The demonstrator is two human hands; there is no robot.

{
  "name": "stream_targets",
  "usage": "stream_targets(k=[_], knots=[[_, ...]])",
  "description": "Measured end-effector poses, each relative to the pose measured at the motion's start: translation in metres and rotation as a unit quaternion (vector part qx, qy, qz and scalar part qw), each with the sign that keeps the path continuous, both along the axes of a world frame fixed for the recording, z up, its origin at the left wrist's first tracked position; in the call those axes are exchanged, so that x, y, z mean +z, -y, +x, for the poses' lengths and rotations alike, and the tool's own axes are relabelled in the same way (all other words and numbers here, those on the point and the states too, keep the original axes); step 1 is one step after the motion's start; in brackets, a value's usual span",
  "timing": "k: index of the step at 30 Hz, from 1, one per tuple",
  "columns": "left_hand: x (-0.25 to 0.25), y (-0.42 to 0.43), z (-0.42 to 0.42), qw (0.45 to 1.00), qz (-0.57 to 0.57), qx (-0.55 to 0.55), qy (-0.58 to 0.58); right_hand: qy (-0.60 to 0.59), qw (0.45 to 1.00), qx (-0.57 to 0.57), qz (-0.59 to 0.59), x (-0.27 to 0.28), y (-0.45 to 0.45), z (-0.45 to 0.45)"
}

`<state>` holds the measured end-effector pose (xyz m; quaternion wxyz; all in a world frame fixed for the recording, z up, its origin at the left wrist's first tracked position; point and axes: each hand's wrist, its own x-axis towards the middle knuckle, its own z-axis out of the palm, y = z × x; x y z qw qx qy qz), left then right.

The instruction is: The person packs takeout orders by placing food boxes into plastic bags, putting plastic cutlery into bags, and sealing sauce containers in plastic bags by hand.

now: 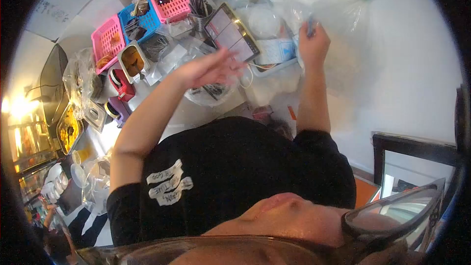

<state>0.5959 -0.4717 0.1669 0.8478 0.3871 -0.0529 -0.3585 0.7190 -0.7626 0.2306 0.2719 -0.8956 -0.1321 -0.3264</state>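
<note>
Apparently you're handling a bluish item (pixel 310 26) in your closed right hand (pixel 315 45), steadiness needed next, the tablet (pixel 229 30) beyond your open left hand (pixel 211 68).

Passage between left grip (pixel 210 70) and right forearm (pixel 313 100), tablet (pixel 232 33) and tub (pixel 277 68) blocking ahead, baskets (pixel 100 36) crowding left
</note>
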Motion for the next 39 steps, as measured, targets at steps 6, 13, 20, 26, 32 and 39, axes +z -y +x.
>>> stream_targets(k=[6,13,20,26,32,39], knots=[[-0.018,0.114,0.118,0.977,0.126,0.166,-0.037,-0.03,0.98,0.18,-0.082,-0.077,-0.019,-0.078],[-0.006,0.121,0.074,0.934,0.236,0.142,0.228,-0.167,0.91,0.259,0.277,-0.078,0.035,-0.071],[0.039,0.101,0.029,0.714,0.261,0.202,0.617,-0.15,0.858,0.394,0.292,-0.047,-0.023,-0.086],[0.06,0.047,-0.007,0.676,0.369,0.134,0.623,-0.211,0.709,0.535,0.407,-0.075,-0.074,-0.099],[0.067,0.009,-0.044,0.656,0.416,0.136,0.616,-0.223,0.81,0.508,0.19,-0.065,-0.098,-0.118],[0.094,-0.022,-0.092,0.789,0.403,0.018,0.463,-0.201,0.655,0.657,0.316,0.031,-0.118,-0.104]])
